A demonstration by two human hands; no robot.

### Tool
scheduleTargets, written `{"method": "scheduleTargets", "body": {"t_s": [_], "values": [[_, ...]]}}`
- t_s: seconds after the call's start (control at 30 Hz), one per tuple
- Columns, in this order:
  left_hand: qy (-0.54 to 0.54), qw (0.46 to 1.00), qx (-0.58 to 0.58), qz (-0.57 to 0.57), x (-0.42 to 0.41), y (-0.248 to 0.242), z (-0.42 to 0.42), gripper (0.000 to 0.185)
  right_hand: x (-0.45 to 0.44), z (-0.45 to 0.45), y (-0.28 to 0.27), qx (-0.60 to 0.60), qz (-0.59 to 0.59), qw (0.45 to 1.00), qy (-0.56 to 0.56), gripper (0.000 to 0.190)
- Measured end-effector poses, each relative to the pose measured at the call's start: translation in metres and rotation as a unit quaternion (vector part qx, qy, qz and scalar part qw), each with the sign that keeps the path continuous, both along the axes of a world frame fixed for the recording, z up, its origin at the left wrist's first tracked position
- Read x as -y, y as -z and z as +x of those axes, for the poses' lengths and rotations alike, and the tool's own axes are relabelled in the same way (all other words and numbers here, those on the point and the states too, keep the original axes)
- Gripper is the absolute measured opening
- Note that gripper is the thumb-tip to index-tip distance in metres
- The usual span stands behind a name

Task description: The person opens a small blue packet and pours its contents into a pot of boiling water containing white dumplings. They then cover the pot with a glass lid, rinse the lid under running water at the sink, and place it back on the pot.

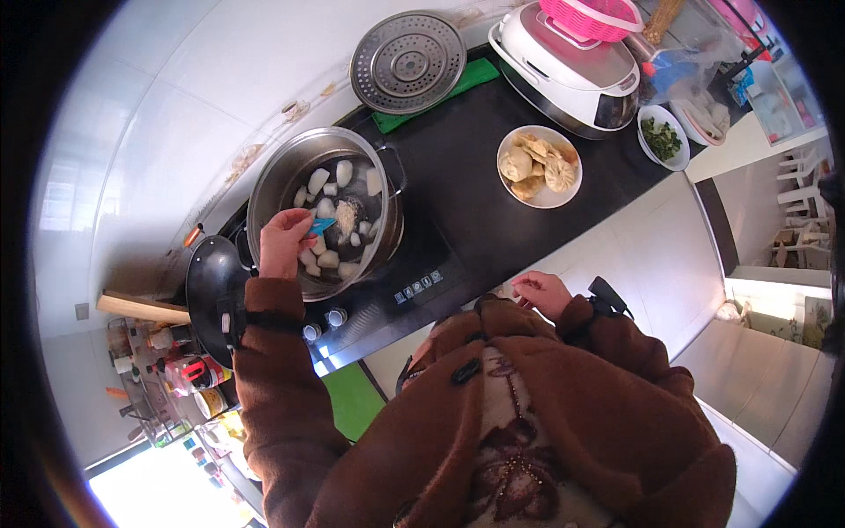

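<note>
My left hand (287, 241) is over the left side of a large metal pot (276, 165), pinching a small blue item (321, 226). Whether that is a scoop or a packet I cannot tell. Pale chunks (317, 180) lie in dark-looking liquid at the pot's bottom. Beside the blue item is a heap of cream-coloured granules (346, 216) in the pot. Close to my body, past the counter's front edge, my right hand (542, 294) hangs with loosely bent fingers and nothing visible in it.
On the black counter (455, 171) stand a bowl of buns (539, 168), a bowl of chopped greens (662, 140) and a white rice cooker (568, 69). A perforated steamer plate (408, 63) leans against the wall on a green cloth (436, 99). A black wok (211, 290) is left of the pot.
</note>
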State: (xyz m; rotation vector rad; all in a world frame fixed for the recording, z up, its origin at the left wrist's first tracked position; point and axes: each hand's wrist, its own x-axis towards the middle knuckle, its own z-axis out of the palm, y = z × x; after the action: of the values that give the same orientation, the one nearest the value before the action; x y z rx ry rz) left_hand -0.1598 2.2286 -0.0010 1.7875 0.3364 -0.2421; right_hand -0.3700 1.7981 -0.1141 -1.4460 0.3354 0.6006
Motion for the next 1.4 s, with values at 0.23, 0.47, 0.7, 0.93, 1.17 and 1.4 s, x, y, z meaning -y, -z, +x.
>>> {"method": "scheduleTargets", "body": {"t_s": [0.23, 0.47, 0.7, 0.93, 1.17, 1.4], "values": [[0.029, 0.998, -0.042, 0.035, 0.0, 0.003, 0.006, 0.017, -0.01, 0.019, -0.002, 0.0, -0.018, 0.999, -0.043, 0.025], [0.044, 0.994, -0.073, 0.072, 0.006, -0.002, 0.003, 0.017, -0.025, 0.035, -0.01, -0.03, -0.033, 0.998, -0.038, 0.025], [0.006, 1.0, -0.021, -0.011, -0.005, -0.009, -0.003, 0.018, -0.034, 0.039, -0.018, 0.009, -0.005, 1.0, -0.028, 0.025], [0.027, 0.999, 0.023, 0.04, -0.013, 0.001, -0.007, 0.022, -0.038, 0.058, -0.028, 0.029, -0.049, 0.997, -0.052, 0.028], [0.007, 0.999, 0.043, 0.003, -0.017, -0.012, -0.027, 0.029, -0.048, 0.067, -0.027, 0.026, -0.045, 0.996, -0.078, 0.027], [0.004, 0.998, 0.049, -0.042, -0.009, -0.022, -0.044, 0.042, -0.052, 0.075, -0.025, 0.018, -0.042, 0.995, -0.091, 0.027]]}}
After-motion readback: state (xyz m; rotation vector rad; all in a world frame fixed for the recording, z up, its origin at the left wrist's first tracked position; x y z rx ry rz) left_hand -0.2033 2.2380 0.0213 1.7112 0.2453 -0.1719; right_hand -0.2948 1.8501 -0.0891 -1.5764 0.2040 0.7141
